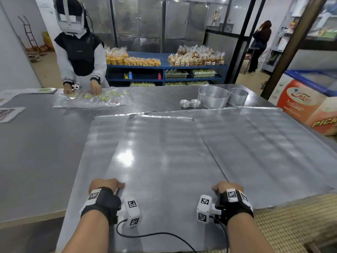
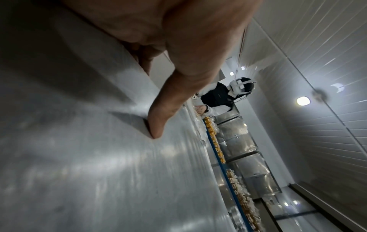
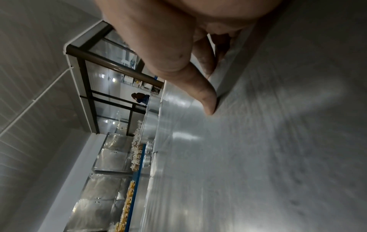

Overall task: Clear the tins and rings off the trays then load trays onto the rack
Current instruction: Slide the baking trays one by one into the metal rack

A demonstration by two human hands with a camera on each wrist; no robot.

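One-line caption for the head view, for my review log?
Left hand and right hand grip the side edges of the top tray; tins stand beyond.

Dull silver-grey was shown by the top tray [image 1: 160, 152] and the worktop [image 1: 36, 143]. Black wrist straps [image 1: 102, 205] bore white tags printed with black square codes. The shelf unit [image 1: 164, 67] was blue, the packed goods [image 1: 127, 60] yellow-orange, the freezer chest [image 1: 300, 105] orange and white.

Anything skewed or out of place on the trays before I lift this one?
Nothing spilled or damaged. The gripped tray lies askew over two other trays, overlapping both. Left hand and right hand pinch its near sides. The tins stand off the trays on the table.
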